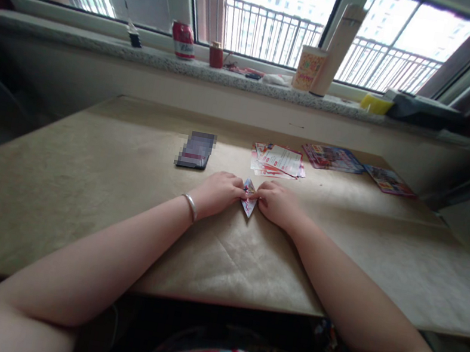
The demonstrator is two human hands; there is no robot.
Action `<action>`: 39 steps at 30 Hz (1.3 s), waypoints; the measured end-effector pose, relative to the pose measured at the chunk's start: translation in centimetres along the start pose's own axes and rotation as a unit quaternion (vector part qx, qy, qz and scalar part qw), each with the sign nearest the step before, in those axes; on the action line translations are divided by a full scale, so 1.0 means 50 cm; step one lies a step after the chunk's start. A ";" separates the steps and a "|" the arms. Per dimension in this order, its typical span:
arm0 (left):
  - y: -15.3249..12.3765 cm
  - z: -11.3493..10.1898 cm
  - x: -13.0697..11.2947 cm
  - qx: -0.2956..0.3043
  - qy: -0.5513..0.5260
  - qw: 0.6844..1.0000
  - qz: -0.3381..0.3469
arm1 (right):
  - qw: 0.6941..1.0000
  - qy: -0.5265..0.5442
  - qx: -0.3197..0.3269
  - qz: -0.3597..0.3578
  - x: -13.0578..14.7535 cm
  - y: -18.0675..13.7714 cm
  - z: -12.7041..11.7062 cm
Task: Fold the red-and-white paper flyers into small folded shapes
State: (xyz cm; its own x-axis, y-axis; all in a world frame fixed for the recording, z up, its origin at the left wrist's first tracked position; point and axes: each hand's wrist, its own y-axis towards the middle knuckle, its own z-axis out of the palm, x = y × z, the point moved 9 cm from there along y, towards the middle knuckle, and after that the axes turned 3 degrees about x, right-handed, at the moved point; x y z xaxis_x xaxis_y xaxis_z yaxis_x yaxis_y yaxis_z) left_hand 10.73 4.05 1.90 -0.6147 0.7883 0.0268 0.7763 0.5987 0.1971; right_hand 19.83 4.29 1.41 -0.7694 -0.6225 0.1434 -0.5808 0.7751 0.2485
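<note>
A small folded paper (248, 206), printed in colours and narrowing to a point towards me, lies on the table between my hands. My left hand (222, 192), with a silver bangle at the wrist, has its fingers closed on the paper's left edge. From the other side my right hand (279, 202) grips the right edge, its fingers curled and the thumb against the paper. The fingertips hide part of the folds.
Beyond my left hand lies a dark phone (196, 151). Loose printed sheets (281, 160) are piled past the folded paper, with colourful booklets (333, 158) farther right. On the windowsill (147, 55) stand a red can (183, 40), a paper cup (308, 67) and a tall tube (336, 51).
</note>
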 end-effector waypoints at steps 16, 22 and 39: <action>-0.016 -0.008 0.020 0.054 0.045 0.997 -0.029 | 0.999 -0.018 0.031 0.024 -0.022 -0.009 -0.012; -0.018 -0.008 0.018 0.055 0.025 0.998 -0.034 | 0.999 -0.002 0.022 0.049 -0.028 -0.015 -0.016; -0.012 -0.011 -0.003 -0.040 -0.041 0.998 -0.009 | 0.998 0.046 -0.025 0.025 -0.001 -0.013 -0.007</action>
State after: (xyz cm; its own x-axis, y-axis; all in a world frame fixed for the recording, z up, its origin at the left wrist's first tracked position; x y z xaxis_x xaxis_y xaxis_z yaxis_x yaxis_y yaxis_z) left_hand 10.27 3.50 2.33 -0.6125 0.7884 -0.0574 0.7497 0.6024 0.2738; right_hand 20.34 3.79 1.57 -0.7686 -0.5915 0.2439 -0.5257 0.8011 0.2861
